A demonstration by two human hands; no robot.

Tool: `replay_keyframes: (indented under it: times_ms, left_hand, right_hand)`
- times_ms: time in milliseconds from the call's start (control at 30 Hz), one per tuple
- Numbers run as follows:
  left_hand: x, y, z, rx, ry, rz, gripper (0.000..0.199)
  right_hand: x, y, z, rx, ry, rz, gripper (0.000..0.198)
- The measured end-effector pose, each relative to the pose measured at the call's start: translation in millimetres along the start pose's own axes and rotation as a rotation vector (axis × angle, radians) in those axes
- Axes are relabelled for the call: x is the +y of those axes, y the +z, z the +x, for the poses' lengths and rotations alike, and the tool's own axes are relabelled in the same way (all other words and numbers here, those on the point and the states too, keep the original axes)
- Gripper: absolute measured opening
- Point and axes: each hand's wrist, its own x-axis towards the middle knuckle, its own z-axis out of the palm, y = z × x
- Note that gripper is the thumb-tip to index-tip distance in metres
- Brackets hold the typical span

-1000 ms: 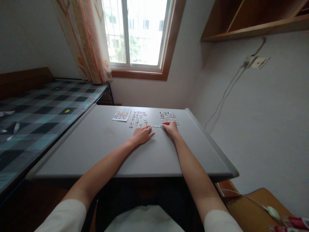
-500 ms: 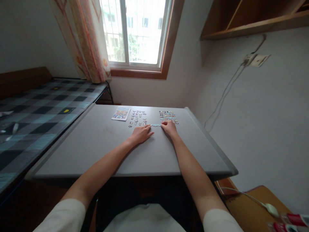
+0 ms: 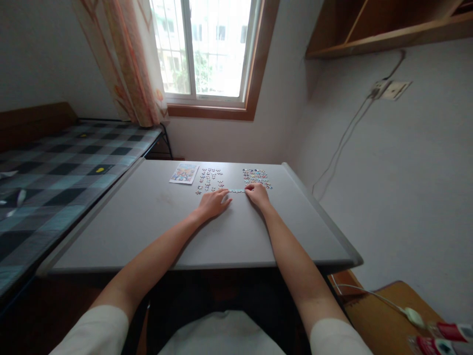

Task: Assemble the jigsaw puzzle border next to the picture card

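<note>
1. Nearest, the pale sleeves [image 3: 94, 328] ended above the elbows, and both bare forearms reached forward over the grey-white table [image 3: 225, 241].
2. At the lower right, beside the table, a wooden stool [image 3: 391, 303] carried a white cable end, with red-labelled bottles [image 3: 451, 331] near it at the picture's edge.
3. The left hand [image 3: 215, 203] rested palm down on the table, its fingers loosely extended and its thumb set wide of them; the fingertips touched the left end of a strip of puzzle pieces [image 3: 237, 191].
4. The right hand [image 3: 258, 195] had its fingers drawn narrow, pinching the right end of that strip; at so small a size it was hard to say whether the piece there was joined to the rest.
5. The strip itself lay flat on the table between the hands, pale blue and running from side to side.
6. Beyond the left hand lay scattered loose pieces [image 3: 207, 182], and beyond the right hand a second group, coloured pieces [image 3: 254, 176] in tighter rows.
7. Left of the scattered pieces, a printed picture card [image 3: 184, 173] lay flat.
8. Farther left stood a bed [image 3: 70, 158] with a checked cover.
9. Behind the table, a patterned curtain [image 3: 129, 64] hung beside a bright window [image 3: 214, 49]; a wooden shelf [image 3: 388, 39] and a wall socket [image 3: 390, 90] were on the right.
</note>
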Motion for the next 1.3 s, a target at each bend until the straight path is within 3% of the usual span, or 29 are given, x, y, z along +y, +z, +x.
replay_keyframes:
  times_ms: [433,733,1067,1300]
  left_hand:
    - [-1.4,-0.7,-0.5,-0.021,0.033,0.027,0.034]
    - [-3.0,-1.2,-0.9,0.024,0.023,-0.027,0.034]
    - [-3.9,0.1,-0.9,0.009,0.041,-0.013,0.032]
    - [-3.9,1.1,-0.8,0.004,0.048,-0.011,0.033]
  right_hand:
    - [-0.5,4.7,-0.1,-0.008,0.039,-0.013,0.020]
    - [12.5,-4.2,8.8,0.176,0.050,0.198,0.015]
    - [2.2,9.2,3.8,-0.010,-0.240,0.073,0.019]
    - [-2.5,11.0,0.0,-0.059,-0.277,0.000,0.019]
